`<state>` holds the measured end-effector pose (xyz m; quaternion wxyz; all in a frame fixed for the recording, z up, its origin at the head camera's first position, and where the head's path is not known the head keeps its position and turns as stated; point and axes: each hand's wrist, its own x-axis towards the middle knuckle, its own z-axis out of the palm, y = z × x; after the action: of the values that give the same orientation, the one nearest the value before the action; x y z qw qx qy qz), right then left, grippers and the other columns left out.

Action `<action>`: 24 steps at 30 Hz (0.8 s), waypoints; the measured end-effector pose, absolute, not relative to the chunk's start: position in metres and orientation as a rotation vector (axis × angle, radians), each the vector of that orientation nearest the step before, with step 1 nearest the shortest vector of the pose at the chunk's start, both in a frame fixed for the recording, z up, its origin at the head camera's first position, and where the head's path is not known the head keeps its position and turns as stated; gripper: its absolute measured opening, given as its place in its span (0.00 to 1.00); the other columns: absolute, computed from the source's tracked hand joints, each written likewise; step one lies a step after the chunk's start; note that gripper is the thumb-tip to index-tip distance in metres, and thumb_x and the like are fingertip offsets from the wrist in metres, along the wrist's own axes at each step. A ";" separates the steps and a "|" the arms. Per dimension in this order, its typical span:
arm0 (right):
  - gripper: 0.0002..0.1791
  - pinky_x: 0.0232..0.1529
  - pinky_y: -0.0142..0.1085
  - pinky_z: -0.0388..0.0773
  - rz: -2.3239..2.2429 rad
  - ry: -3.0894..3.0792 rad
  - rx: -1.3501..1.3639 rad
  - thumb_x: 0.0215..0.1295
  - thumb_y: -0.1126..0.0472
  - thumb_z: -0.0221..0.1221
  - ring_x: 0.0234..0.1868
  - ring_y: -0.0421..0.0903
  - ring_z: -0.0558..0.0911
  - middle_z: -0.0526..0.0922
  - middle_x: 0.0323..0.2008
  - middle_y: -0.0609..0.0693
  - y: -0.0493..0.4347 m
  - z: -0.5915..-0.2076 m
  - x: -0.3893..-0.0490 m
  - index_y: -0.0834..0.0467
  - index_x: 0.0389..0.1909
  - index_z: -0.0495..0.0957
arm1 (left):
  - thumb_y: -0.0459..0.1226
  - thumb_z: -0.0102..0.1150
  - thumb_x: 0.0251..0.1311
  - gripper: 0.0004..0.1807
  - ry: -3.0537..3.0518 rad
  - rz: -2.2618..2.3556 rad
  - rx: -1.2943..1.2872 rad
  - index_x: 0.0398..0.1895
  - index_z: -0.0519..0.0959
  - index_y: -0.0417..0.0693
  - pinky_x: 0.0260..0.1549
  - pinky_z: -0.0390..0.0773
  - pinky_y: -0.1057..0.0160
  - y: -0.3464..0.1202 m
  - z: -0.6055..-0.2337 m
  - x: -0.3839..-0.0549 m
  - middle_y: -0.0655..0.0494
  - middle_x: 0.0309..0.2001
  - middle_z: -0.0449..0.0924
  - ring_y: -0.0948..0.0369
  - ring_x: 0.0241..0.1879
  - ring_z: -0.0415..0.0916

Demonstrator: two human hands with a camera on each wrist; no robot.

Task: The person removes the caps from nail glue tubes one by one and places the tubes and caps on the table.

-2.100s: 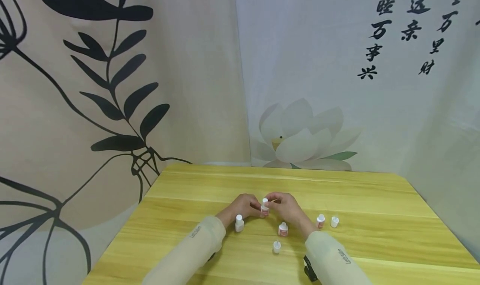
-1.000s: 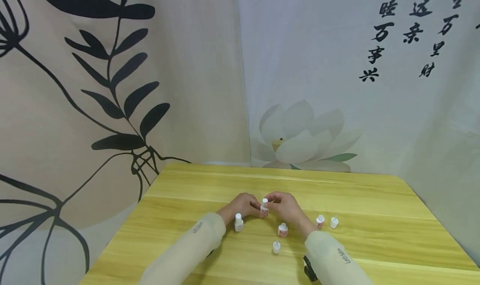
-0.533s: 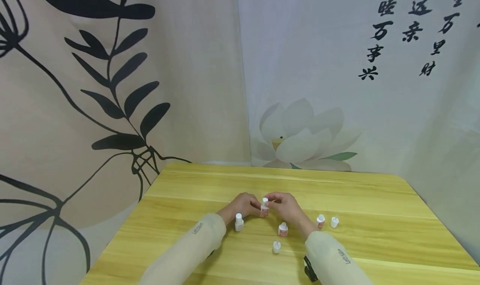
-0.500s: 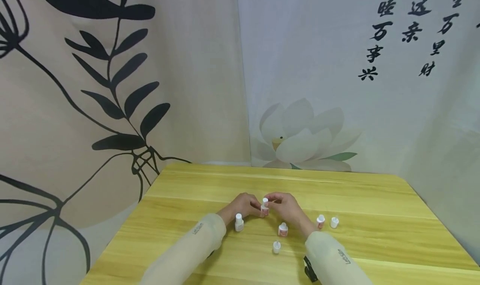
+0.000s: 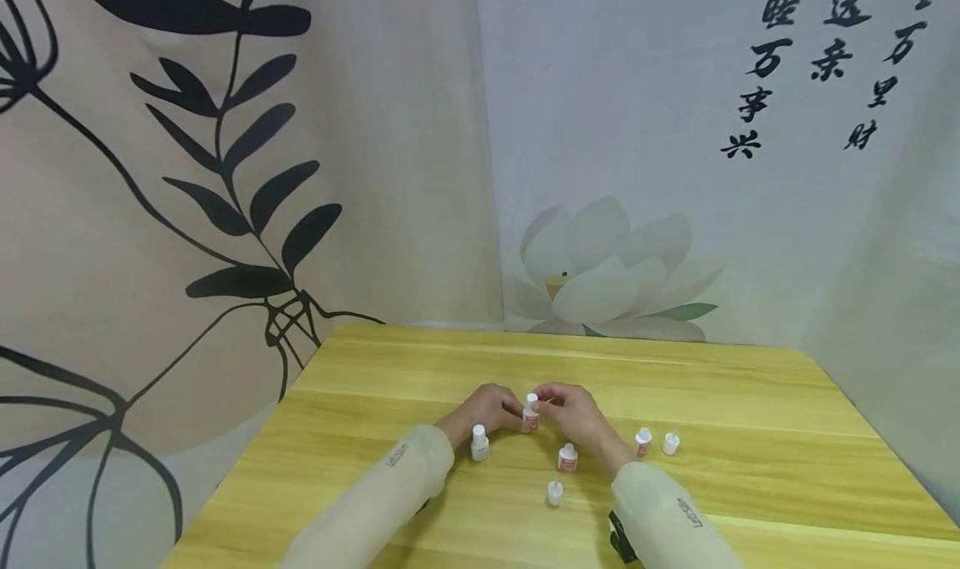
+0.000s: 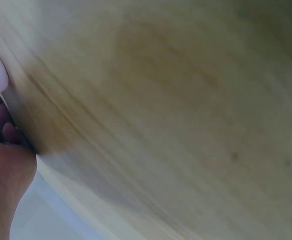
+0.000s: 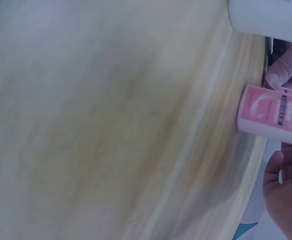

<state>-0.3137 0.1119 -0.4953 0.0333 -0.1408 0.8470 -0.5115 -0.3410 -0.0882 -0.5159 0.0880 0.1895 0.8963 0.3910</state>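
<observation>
While the left hand (image 5: pixel 487 407) grips a small upright bottle (image 5: pixel 531 421) between the two hands, the right hand (image 5: pixel 573 412) pinches its white cap (image 5: pixel 532 400). Any turning is probably best left to the right hand, clear of the other bottle (image 5: pixel 567 459) just nearer the person.

On the wood-grained table (image 5: pixel 420 361) stand three small bottles (image 5: pixel 567 460) and two white caps (image 5: pixel 554 494).

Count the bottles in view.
4: first bottle between the left hand and right hand; second bottle by the left sleeve; third bottle left of the right wrist; fourth bottle right of that wrist. More may be hidden.
</observation>
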 end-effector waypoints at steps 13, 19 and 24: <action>0.10 0.50 0.45 0.76 -1.573 2.584 -0.381 0.65 0.54 0.65 0.44 0.44 0.80 0.84 0.41 0.43 0.111 -0.495 -0.314 0.52 0.45 0.83 | 0.43 0.75 0.53 0.07 2.665 1.171 0.576 0.34 0.90 0.52 0.40 0.75 0.64 -0.090 -0.518 -0.341 0.67 0.29 0.81 0.67 0.34 0.75; 0.07 0.48 0.44 0.76 -1.573 2.601 -0.394 0.65 0.56 0.66 0.42 0.44 0.80 0.84 0.40 0.43 0.110 -0.495 -0.315 0.52 0.42 0.84 | 0.43 0.75 0.53 0.07 2.654 1.188 0.566 0.33 0.90 0.52 0.40 0.75 0.64 -0.089 -0.517 -0.340 0.66 0.29 0.82 0.67 0.34 0.75; 0.10 0.50 0.46 0.76 -1.567 2.616 -0.424 0.66 0.57 0.64 0.45 0.45 0.80 0.85 0.43 0.46 0.110 -0.495 -0.314 0.54 0.46 0.84 | 0.42 0.75 0.52 0.07 2.663 1.181 0.570 0.32 0.89 0.52 0.40 0.75 0.63 -0.088 -0.516 -0.341 0.66 0.29 0.81 0.67 0.34 0.75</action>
<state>-0.3138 0.1103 -0.4951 0.0313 -0.1376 0.8494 -0.5086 -0.3405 -0.0879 -0.5157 0.0865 0.1912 0.8937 0.3965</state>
